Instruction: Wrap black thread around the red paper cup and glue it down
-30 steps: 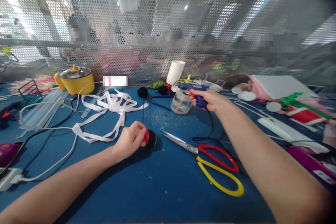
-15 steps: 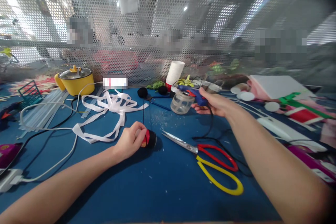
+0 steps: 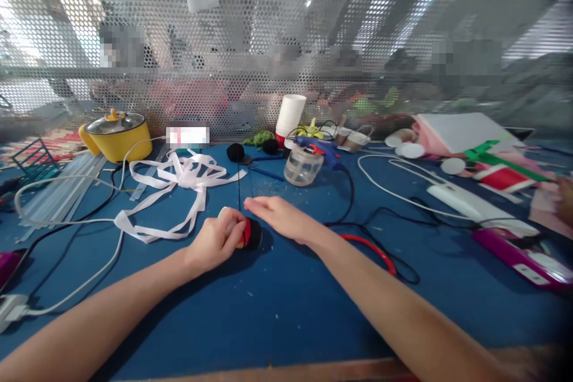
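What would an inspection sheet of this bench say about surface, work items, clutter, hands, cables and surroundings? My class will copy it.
Surface: blue tabletop, scattered with small pale specks.
Work items: red-and-black cylinder, thin black thread leading toward a round black ball; blue glue gun at a transparent jar.
Clutter: loosely looped white ribbon; yellow pot with glass lid; stacked white cups; red loop-shaped handle, partly hidden.
Hands: left hand grips the cylinder; right hand beside it, fingers extended, contact with the thread unclear.
Cables: black cable from the glue gun; white cable at left.
Surroundings: grey perforated panel behind; shapes beyond blurred.
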Action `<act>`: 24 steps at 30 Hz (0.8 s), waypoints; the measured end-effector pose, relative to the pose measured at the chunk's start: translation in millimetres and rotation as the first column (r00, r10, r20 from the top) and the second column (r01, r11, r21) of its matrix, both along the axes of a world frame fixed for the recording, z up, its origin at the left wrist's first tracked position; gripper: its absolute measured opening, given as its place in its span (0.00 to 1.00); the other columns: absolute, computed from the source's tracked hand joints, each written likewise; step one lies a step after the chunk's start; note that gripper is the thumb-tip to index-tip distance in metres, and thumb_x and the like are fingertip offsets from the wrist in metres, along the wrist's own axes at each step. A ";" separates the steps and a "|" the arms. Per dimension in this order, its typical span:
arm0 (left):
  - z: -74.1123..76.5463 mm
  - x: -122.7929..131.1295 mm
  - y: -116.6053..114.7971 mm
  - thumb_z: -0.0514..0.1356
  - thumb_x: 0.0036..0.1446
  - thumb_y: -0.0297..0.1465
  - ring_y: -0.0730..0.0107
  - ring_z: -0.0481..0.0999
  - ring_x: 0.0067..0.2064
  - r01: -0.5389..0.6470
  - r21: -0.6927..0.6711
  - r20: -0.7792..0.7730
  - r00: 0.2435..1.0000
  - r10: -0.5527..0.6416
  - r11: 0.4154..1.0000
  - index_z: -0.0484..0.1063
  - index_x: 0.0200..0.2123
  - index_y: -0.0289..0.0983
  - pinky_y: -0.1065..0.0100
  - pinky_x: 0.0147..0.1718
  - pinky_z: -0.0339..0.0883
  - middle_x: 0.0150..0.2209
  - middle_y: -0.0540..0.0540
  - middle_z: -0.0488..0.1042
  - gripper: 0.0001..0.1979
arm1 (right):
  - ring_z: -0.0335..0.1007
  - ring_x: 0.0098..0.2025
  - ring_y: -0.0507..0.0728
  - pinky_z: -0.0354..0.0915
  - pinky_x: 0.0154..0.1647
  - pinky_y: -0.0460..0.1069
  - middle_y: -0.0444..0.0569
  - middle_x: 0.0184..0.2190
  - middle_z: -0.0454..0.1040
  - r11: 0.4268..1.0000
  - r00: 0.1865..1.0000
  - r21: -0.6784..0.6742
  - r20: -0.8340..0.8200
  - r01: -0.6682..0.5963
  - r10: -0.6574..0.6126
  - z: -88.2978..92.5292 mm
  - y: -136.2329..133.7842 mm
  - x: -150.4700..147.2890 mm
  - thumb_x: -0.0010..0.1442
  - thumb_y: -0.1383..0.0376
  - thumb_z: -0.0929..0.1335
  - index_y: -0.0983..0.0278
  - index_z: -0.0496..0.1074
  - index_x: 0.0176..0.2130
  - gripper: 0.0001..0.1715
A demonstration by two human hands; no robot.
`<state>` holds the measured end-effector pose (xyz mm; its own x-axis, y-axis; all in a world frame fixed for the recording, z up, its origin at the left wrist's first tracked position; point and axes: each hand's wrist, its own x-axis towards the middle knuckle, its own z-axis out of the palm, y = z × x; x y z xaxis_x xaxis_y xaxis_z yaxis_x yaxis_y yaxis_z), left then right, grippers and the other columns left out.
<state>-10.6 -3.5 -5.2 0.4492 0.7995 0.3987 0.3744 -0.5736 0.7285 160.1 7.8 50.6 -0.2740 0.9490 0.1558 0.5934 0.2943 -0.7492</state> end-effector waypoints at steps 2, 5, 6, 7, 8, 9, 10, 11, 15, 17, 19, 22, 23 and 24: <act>0.3 -1.0 -1.0 0.48 0.59 0.29 0.75 0.70 0.21 0.040 0.039 -0.013 0.999 -0.040 0.998 0.62 0.35 0.36 0.75 0.23 0.61 0.20 0.53 0.69 0.05 | 0.68 0.24 0.52 0.64 0.25 0.46 0.46 0.21 0.74 0.994 0.996 -0.100 -0.085 -0.047 0.038 -12.5 2.9 -15.3 0.57 0.55 0.63 0.65 0.72 0.23 0.20; 1.3 -1.7 -1.2 0.48 0.59 0.29 0.75 0.70 0.22 0.058 0.073 -0.022 0.998 -0.056 0.996 0.63 0.35 0.37 0.74 0.24 0.62 0.21 0.52 0.69 0.05 | 0.68 0.26 0.51 0.64 0.29 0.46 0.46 0.25 0.75 0.990 0.978 -0.144 -0.206 -0.008 -0.023 -17.7 6.2 -20.3 0.56 0.58 0.64 0.66 0.72 0.27 0.15; 1.8 -1.5 -0.8 0.49 0.59 0.30 0.75 0.69 0.22 0.038 0.054 -0.007 0.999 -0.037 0.998 0.63 0.35 0.36 0.74 0.24 0.61 0.22 0.52 0.69 0.05 | 0.68 0.27 0.51 0.64 0.30 0.46 0.46 0.26 0.75 0.990 0.969 -0.143 -0.240 0.016 -0.051 -16.9 6.5 -18.0 0.55 0.58 0.65 0.66 0.71 0.28 0.14; 2.3 -1.0 -0.1 0.49 0.59 0.30 0.76 0.68 0.22 0.005 0.021 0.017 1.000 -0.005 1.000 0.63 0.36 0.36 0.74 0.24 0.61 0.22 0.52 0.69 0.06 | 0.67 0.28 0.51 0.63 0.31 0.47 0.46 0.26 0.74 0.990 0.960 -0.138 -0.269 0.039 -0.075 -15.4 6.2 -14.6 0.54 0.57 0.65 0.66 0.71 0.28 0.14; 2.8 -0.2 0.8 0.50 0.59 0.32 0.76 0.68 0.22 -0.034 -0.023 0.047 0.998 0.035 0.999 0.63 0.36 0.36 0.74 0.24 0.60 0.23 0.52 0.69 0.06 | 0.67 0.28 0.51 0.63 0.32 0.47 0.46 0.26 0.74 0.989 0.951 -0.131 -0.294 0.062 -0.098 -13.8 5.6 -10.6 0.54 0.56 0.66 0.66 0.71 0.28 0.15; 3.3 0.8 1.9 0.50 0.58 0.33 0.76 0.67 0.23 -0.072 -0.074 0.081 0.994 0.078 0.995 0.64 0.35 0.36 0.74 0.23 0.60 0.24 0.52 0.69 0.07 | 0.66 0.28 0.51 0.62 0.32 0.47 0.46 0.26 0.73 0.989 0.942 -0.123 -0.315 0.084 -0.119 -12.1 4.6 -6.6 0.53 0.55 0.66 0.65 0.71 0.28 0.15; 3.8 1.9 3.0 0.50 0.58 0.34 0.76 0.66 0.23 -0.101 -0.131 0.115 0.987 0.116 0.986 0.64 0.35 0.36 0.74 0.23 0.59 0.24 0.51 0.68 0.08 | 0.65 0.27 0.51 0.62 0.32 0.47 0.46 0.26 0.73 0.988 0.933 -0.115 -0.333 0.104 -0.137 -10.8 3.4 -3.0 0.53 0.54 0.66 0.65 0.71 0.28 0.16; 4.4 3.1 4.2 0.51 0.58 0.35 0.75 0.65 0.23 -0.114 -0.188 0.149 0.978 0.143 0.976 0.64 0.34 0.36 0.74 0.23 0.59 0.24 0.51 0.68 0.09 | 0.64 0.27 0.51 0.62 0.32 0.48 0.46 0.27 0.73 0.987 0.925 -0.108 -0.347 0.123 -0.153 -9.9 2.0 -0.1 0.52 0.54 0.66 0.65 0.71 0.28 0.16; 5.9 6.7 6.7 0.53 0.54 0.38 0.75 0.63 0.23 -0.107 -0.384 0.230 0.951 0.207 0.917 0.64 0.30 0.35 0.74 0.23 0.57 0.22 0.53 0.64 0.11 | 0.63 0.28 0.51 0.61 0.32 0.48 0.46 0.26 0.72 0.987 0.906 -0.079 -0.392 0.141 -0.161 -9.8 -2.4 4.2 0.52 0.55 0.67 0.64 0.70 0.26 0.14; 6.2 7.5 6.6 0.54 0.53 0.39 0.75 0.62 0.23 -0.090 -0.443 0.242 0.946 0.216 0.892 0.64 0.29 0.35 0.73 0.23 0.57 0.21 0.53 0.64 0.11 | 0.64 0.28 0.51 0.61 0.31 0.48 0.46 0.25 0.73 0.990 0.903 -0.039 -0.407 0.132 -0.137 -10.9 -3.0 4.7 0.53 0.56 0.67 0.63 0.70 0.25 0.14; 6.1 7.8 6.5 0.54 0.53 0.40 0.75 0.61 0.23 -0.075 -0.474 0.245 0.946 0.213 0.877 0.63 0.29 0.35 0.73 0.23 0.56 0.21 0.53 0.63 0.12 | 0.65 0.28 0.52 0.61 0.31 0.48 0.46 0.25 0.73 0.992 0.907 0.006 -0.406 0.128 -0.115 -12.0 -2.7 5.8 0.53 0.56 0.66 0.63 0.70 0.26 0.14; 5.4 7.7 7.2 0.54 0.52 0.40 0.75 0.60 0.22 -0.077 -0.492 0.222 0.952 0.210 0.867 0.63 0.29 0.36 0.73 0.22 0.55 0.21 0.54 0.61 0.13 | 0.65 0.28 0.52 0.61 0.31 0.48 0.46 0.25 0.73 0.991 0.916 0.045 -0.390 0.124 -0.097 -13.6 -2.0 8.0 0.54 0.55 0.66 0.63 0.70 0.26 0.14; 5.1 7.6 7.6 0.54 0.52 0.40 0.75 0.59 0.22 -0.082 -0.493 0.211 0.955 0.211 0.866 0.63 0.29 0.36 0.73 0.22 0.55 0.20 0.54 0.61 0.13 | 0.65 0.27 0.52 0.61 0.31 0.48 0.46 0.25 0.73 0.992 0.919 0.051 -0.383 0.119 -0.090 -13.9 -1.9 8.6 0.54 0.56 0.66 0.63 0.70 0.26 0.14; 4.8 7.5 8.0 0.54 0.52 0.40 0.75 0.59 0.22 -0.087 -0.494 0.201 0.957 0.210 0.865 0.63 0.29 0.36 0.73 0.22 0.55 0.20 0.54 0.61 0.13 | 0.65 0.27 0.52 0.61 0.30 0.48 0.46 0.25 0.73 0.992 0.922 0.058 -0.377 0.115 -0.085 -14.2 -1.9 9.0 0.54 0.56 0.66 0.63 0.70 0.27 0.14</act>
